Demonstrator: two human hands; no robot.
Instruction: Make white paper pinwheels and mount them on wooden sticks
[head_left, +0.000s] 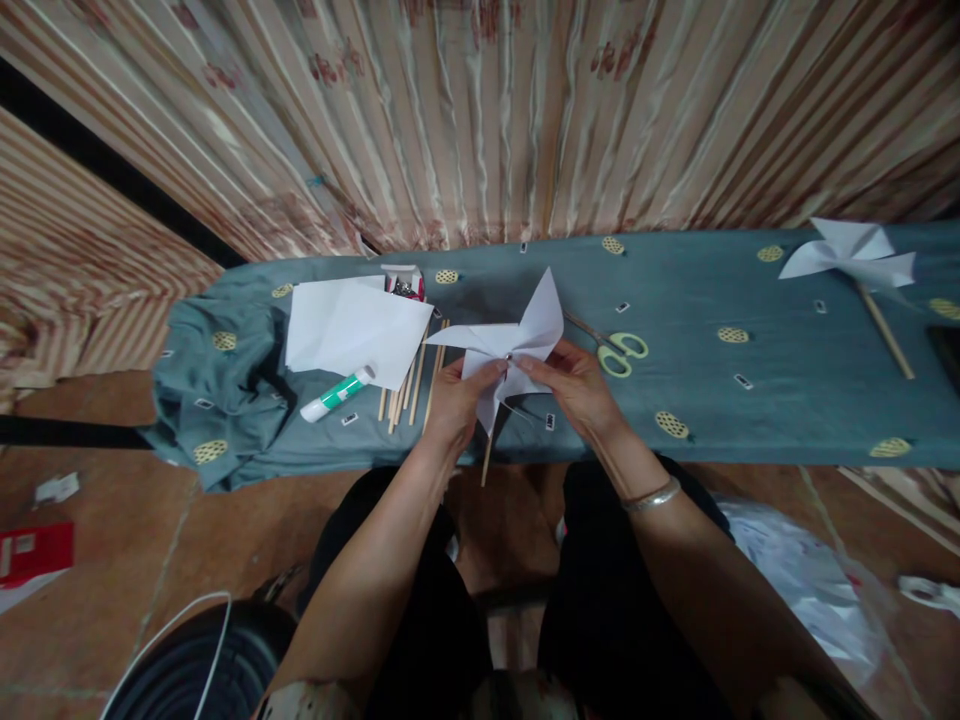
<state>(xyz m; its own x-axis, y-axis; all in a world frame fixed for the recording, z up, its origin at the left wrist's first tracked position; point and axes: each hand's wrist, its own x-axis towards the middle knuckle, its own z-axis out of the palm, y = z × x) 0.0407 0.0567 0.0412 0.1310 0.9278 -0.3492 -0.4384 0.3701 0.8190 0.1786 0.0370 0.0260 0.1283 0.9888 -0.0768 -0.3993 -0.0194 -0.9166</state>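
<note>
A white paper pinwheel (538, 318) is held up between my two hands over the front edge of the cloth-covered table. Its folded blades meet at a small shiny pin at the centre, and a thin wooden stick (487, 462) slants down below it. My left hand (459, 400) grips the pinwheel from the left, thumb pressed close to the pin. From the right, my right hand (576, 385) pinches the paper, its thumb also beside the pin. Fingers behind the paper are hidden. Green-handled scissors (616, 352) lie just beyond my right hand.
White paper sheets (349, 325), a glue stick (337, 393), several wooden sticks (405, 395) and a small box of pins (405, 283) lie left on the table. Another paper pinwheel (851, 255) rests at the far right. A plastic bag (802, 580) sits on the floor.
</note>
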